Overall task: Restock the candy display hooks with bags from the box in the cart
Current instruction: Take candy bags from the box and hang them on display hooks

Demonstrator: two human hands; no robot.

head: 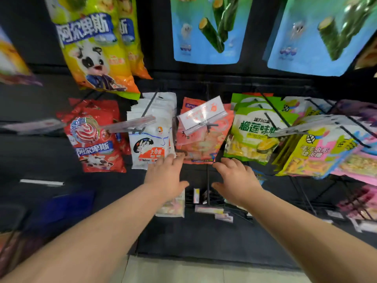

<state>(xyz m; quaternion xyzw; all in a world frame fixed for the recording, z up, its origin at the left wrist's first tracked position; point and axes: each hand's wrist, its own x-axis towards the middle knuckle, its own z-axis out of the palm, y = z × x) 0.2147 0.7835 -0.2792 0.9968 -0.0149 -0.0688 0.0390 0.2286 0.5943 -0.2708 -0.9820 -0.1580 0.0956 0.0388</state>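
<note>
While left hand (166, 174) and right hand (237, 178), both empty, reach fingers loosely apart at the lower edge of salmon bags (201, 144) on centre hook (211, 125), flanking stock reads: white bags (151, 139) "White…", green bags (251, 131) "榴莲味", red bags (93, 137) "阿尔卑斯".

Bright even light; glare on clear price tags (202, 114); edges stretched, blurred; centre soft.

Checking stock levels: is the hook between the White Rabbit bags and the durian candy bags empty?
No, salmon-pink bags hang on it behind a clear price-tag holder.
</note>
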